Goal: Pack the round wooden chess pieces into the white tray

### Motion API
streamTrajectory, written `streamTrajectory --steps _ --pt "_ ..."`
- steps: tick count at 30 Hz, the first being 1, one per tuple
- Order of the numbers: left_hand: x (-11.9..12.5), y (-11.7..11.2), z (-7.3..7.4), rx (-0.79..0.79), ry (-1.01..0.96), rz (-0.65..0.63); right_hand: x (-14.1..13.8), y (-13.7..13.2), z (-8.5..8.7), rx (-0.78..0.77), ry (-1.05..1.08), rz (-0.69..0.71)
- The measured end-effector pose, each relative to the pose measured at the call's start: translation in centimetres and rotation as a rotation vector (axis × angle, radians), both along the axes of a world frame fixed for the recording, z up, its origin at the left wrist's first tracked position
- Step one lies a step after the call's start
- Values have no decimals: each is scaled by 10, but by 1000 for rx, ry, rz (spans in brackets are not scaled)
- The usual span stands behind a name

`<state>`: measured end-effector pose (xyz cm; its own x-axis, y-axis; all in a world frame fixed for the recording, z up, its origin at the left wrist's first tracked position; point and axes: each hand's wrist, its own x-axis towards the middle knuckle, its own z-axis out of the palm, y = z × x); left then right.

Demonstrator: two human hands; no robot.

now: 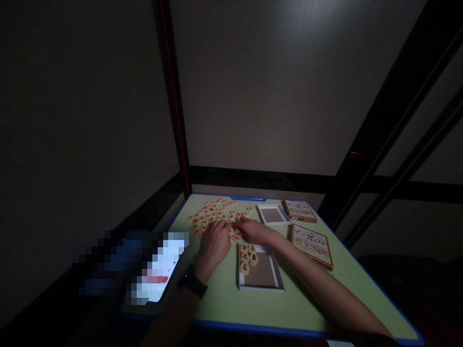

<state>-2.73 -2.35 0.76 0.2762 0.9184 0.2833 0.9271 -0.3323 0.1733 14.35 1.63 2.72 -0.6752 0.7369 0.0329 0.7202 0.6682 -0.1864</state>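
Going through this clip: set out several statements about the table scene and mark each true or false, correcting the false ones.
1. The left hand and right hand are both at the loose round pieces. True.
2. The near tray holds some pieces. True.
3. Those pieces in it show red characters. False: theirs are black.
4. A dark band circles the left wrist. True.
5. Two printed box tops lie left of the loose pieces. False: they lie to the right.
6. The table is edged in yellow. False: its edge is blue.
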Motion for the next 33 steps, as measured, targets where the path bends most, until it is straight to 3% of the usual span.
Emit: streamTrajectory --steps 4,8,13,16,19,23,33 --pt "0 -2 3 -2 1 1 5 -2 2 2 2 -58" --pt "1 -1 0 22 -19 -29 23 -15 18 0 21 -108" --pt "1 2 -7 76 -36 -70 47 -71 39 -107 29 -74" --pt "1 3 -12 125 -36 -92 49 -109 38 -145 20 -43" --pt "1 4 -15 152 -54 -103 42 -129 29 -125 7 -38" --pt "1 5 -17 152 -74 -108 32 -130 21 -78 -12 -83" --pt "1 4 -15 135 -99 -132 33 -131 17 -45 -29 -167"
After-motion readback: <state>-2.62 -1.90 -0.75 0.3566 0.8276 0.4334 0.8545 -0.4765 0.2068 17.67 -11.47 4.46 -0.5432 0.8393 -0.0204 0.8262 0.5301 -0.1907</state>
